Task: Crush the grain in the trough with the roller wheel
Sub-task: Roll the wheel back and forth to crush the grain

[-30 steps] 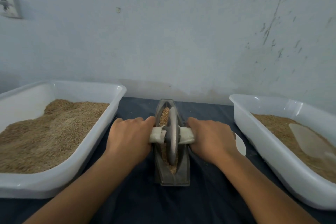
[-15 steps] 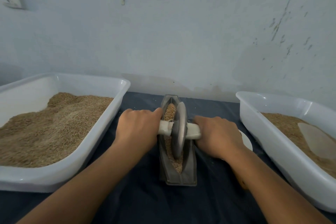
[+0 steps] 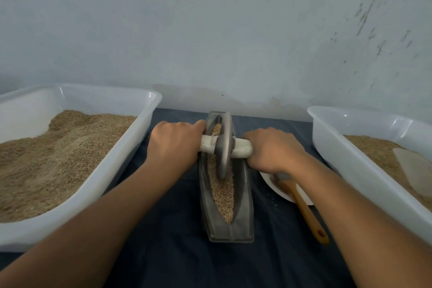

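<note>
A narrow grey metal trough [image 3: 244, 196] lies lengthwise on the dark cloth in the middle, with tan grain [image 3: 222, 190] along its groove. A grey roller wheel [image 3: 224, 145] stands upright in the groove near the trough's far end, on a white-wrapped axle handle [image 3: 242, 150]. My left hand [image 3: 174, 144] grips the axle's left end and my right hand [image 3: 272, 148] grips its right end, one on each side of the wheel. The hands hide both ends of the handle.
A large white tub of grain [image 3: 98, 184] stands at the left, another white tub [image 3: 364, 170] with grain and a pale scoop [image 3: 413, 170] at the right. A white plate [image 3: 278, 190] with a wooden-handled brush [image 3: 304, 208] lies right of the trough. A wall rises just behind.
The wheel has rolled away from me along the trough, from its middle to near the far end, and both hands went with it. More grain shows in the near groove.
</note>
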`<action>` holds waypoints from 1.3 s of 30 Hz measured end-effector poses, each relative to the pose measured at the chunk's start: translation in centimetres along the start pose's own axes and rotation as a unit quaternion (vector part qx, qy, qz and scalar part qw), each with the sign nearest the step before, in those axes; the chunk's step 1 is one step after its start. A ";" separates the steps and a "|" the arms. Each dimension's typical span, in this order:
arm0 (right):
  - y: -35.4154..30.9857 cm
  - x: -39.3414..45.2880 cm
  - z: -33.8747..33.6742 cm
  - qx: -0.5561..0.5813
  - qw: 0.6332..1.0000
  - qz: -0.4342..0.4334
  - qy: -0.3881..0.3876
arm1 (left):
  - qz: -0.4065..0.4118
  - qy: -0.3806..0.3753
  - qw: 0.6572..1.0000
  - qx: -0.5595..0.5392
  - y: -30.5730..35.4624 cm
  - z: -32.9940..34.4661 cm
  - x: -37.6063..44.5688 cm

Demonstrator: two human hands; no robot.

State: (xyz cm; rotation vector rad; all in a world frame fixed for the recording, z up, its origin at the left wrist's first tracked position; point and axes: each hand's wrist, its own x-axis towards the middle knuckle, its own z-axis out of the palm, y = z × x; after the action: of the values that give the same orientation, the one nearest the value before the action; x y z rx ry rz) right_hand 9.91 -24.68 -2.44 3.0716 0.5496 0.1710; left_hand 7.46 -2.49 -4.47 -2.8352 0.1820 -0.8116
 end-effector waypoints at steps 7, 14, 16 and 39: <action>0.4 2.1 -1.0 0.044 0.996 -0.023 -0.068 | 0.003 0.033 0.999 0.020 -0.2 1.1 1.2; 0.5 2.5 -0.8 0.032 0.998 -0.015 -0.053 | -0.004 0.042 0.999 0.015 -0.2 1.5 1.5; 0.5 2.2 -0.5 0.020 0.999 -0.012 -0.031 | -0.005 0.046 0.999 0.016 -0.1 1.4 1.4; -1.1 -4.4 1.5 -0.025 0.989 0.018 0.143 | 0.007 0.002 1.000 0.008 0.6 -2.8 -3.5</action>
State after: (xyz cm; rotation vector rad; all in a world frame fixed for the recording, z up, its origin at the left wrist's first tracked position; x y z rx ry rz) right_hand 5.60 -25.17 -4.46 3.0263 0.4870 0.6248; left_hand 2.92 -2.92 -4.07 -2.8145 0.1956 -0.8117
